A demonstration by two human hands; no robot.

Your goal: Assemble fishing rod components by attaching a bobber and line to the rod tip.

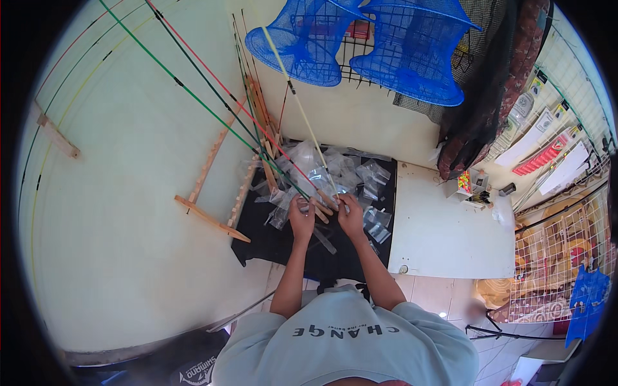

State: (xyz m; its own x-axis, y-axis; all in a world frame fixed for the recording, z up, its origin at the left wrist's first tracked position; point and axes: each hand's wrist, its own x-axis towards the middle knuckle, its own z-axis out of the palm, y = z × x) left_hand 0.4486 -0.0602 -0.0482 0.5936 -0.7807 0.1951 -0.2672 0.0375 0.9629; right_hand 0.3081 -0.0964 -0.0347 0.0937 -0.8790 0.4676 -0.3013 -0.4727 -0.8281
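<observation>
My left hand (301, 219) is closed, with its fingertips by the lower ends of a green rod (212, 106) and a dark rod (205, 76). Whatever lies in its fingers is too small to tell. A slim cream fishing rod (300, 101) runs down to my right hand (351, 217), whose fingers are closed on its lower end. Short wooden handles (322, 215) show between the hands, with a red rod (257, 126) leading down toward them. Crumpled clear plastic bags (302, 157) and small clear packets (376, 222) surround the hands on a black cloth (283, 248).
A notched wooden rack (206, 168) stands left, and more rods lean in the corner. Blue net traps (412, 55) hang overhead. On the right are a white tabletop (450, 235), a small box of colourful pieces (461, 185) and a white wire grid (553, 264).
</observation>
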